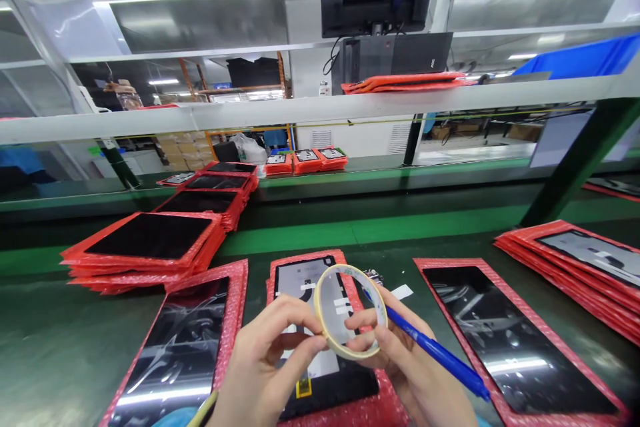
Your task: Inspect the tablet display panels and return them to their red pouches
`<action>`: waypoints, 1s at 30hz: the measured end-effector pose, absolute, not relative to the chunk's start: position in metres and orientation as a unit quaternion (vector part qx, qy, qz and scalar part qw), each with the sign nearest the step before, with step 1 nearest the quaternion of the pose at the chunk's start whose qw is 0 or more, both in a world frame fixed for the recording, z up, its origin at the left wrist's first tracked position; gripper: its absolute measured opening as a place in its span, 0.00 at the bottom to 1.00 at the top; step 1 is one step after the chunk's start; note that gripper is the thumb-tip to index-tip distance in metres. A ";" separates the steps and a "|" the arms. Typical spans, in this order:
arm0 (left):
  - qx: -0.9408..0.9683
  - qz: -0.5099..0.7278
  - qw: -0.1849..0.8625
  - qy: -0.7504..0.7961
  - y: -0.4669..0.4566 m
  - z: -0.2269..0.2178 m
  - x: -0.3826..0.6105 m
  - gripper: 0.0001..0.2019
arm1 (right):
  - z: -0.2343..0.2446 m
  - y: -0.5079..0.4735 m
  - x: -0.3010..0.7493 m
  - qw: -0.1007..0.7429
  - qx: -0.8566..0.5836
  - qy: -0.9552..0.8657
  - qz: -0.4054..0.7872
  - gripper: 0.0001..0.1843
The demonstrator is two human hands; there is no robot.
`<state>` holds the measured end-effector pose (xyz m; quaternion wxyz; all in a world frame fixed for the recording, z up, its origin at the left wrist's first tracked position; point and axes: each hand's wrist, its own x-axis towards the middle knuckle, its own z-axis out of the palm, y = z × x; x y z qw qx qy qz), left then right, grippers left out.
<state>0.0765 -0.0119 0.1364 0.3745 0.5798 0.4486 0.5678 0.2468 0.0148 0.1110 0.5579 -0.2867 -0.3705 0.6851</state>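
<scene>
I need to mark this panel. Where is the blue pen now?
Head view, lower centre-right: the blue plastic pen is held in the right hand, slanting down-right, beside the thin cream tape ring that the left hand also pinches.

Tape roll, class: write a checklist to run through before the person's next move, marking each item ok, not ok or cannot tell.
1. Tape roll gripped on both sides: ok; left hand and right hand pinch its rim.
2. Loose tape end found: cannot tell.
3. Blue pen secured: ok; tucked in the right hand, sticking out rightward.
4. Middle panel flat under the roll: ok; it lies in red wrap.
5. Left panel and right panel untouched: ok.
</scene>
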 end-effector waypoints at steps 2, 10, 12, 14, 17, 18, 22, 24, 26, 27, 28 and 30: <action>0.596 0.559 0.352 0.457 -0.011 0.137 0.075 0.04 | 0.114 0.012 0.245 0.569 -0.302 -0.365 0.672 0.32; 0.635 0.445 0.439 0.454 -0.009 0.141 0.064 0.12 | 0.112 0.015 0.246 0.569 -0.264 -0.371 0.685 0.27; 0.645 0.428 0.449 0.446 -0.009 0.141 0.063 0.14 | 0.111 0.015 0.246 0.572 -0.258 -0.365 0.688 0.26; 0.650 0.423 0.451 0.442 -0.009 0.140 0.062 0.15 | 0.111 0.015 0.246 0.569 -0.253 -0.365 0.692 0.26; 0.666 0.429 0.436 0.428 -0.008 0.138 0.062 0.14 | 0.110 0.015 0.246 0.565 -0.251 -0.367 0.695 0.27; 0.669 0.431 0.433 0.424 -0.008 0.138 0.062 0.13 | 0.110 0.015 0.246 0.564 -0.250 -0.367 0.696 0.27; 0.652 0.444 0.457 0.410 -0.005 0.136 0.063 0.12 | 0.109 0.016 0.244 0.564 -0.240 -0.353 0.707 0.27; 0.646 0.450 0.473 0.396 -0.002 0.136 0.062 0.12 | 0.108 0.017 0.243 0.567 -0.243 -0.338 0.711 0.27; 0.656 0.465 0.444 0.396 0.001 0.134 0.061 0.10 | 0.107 0.018 0.242 0.578 -0.255 -0.325 0.703 0.27; 0.666 0.475 0.411 0.401 0.003 0.133 0.061 0.09 | 0.107 0.018 0.242 0.589 -0.260 -0.320 0.695 0.27; 0.678 0.487 0.373 0.406 0.003 0.132 0.060 0.09 | 0.106 0.018 0.242 0.602 -0.265 -0.315 0.684 0.27; 0.679 0.514 0.318 0.416 0.003 0.128 0.060 0.05 | 0.107 0.017 0.243 0.625 -0.275 -0.311 0.661 0.27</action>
